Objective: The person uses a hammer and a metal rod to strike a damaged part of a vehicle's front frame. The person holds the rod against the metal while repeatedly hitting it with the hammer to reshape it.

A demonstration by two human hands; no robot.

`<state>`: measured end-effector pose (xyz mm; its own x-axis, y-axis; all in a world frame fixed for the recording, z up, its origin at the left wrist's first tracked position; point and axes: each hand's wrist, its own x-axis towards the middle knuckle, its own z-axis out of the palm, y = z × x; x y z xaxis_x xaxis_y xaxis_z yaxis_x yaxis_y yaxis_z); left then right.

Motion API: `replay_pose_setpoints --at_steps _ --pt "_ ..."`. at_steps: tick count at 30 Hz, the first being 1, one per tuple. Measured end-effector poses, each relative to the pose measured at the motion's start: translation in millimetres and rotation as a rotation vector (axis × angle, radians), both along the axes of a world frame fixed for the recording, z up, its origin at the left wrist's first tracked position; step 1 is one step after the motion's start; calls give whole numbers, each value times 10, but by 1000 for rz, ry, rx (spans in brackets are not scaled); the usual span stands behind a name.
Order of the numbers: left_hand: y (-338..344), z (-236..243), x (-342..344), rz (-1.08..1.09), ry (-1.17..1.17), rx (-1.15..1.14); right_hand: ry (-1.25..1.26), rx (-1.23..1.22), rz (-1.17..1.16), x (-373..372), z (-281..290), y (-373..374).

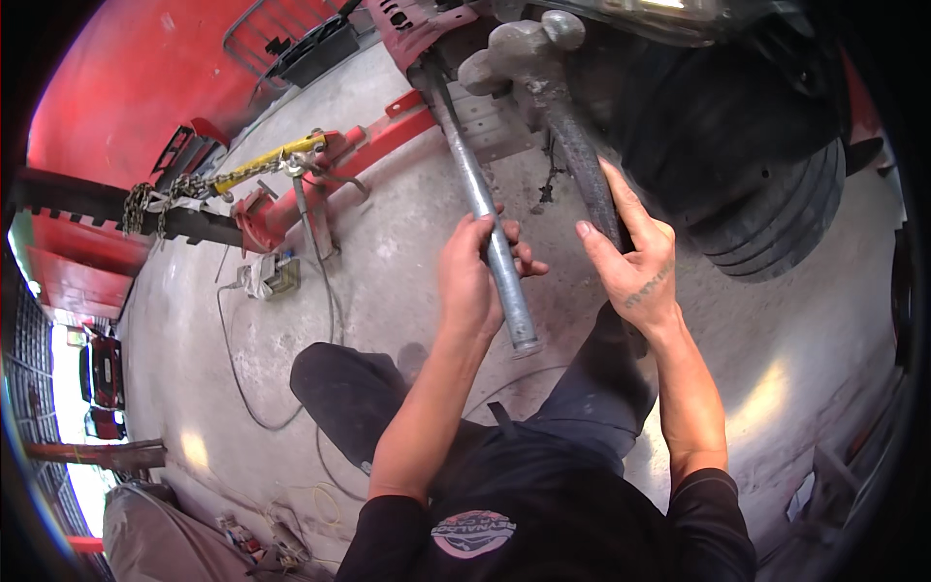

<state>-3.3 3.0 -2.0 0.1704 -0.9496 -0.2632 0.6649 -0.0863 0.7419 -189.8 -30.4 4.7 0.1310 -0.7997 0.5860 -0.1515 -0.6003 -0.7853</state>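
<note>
My left hand (480, 257) is closed loosely around a long silver metal bar (458, 145), whose top end meets a red bracket (417, 29) under the vehicle. Its lower end hangs over my legs. My right hand (635, 267) grips the handle of a large, worn metal hammer (533, 68), held slanted with its head up beside the bracket. The hammer's handle runs down past my palm, parallel to the bar and a little right of it.
A vehicle wheel (756, 223) is at upper right. A red puller arm (369, 145), yellow ram (272, 160), chains (145, 204) and hoses are at left. A red panel (87, 116) stands behind. A covered object (160, 543) is at lower left; a car (102, 378) is in the distance.
</note>
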Motion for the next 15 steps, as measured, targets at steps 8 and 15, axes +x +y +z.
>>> replay_pose_setpoints --at_steps 8,15 --pt "-95 49 21 -18 59 -71 46 149 13 76 73 3" --pt "-52 133 92 -12 122 -18 99 160 19 178 177 -16"
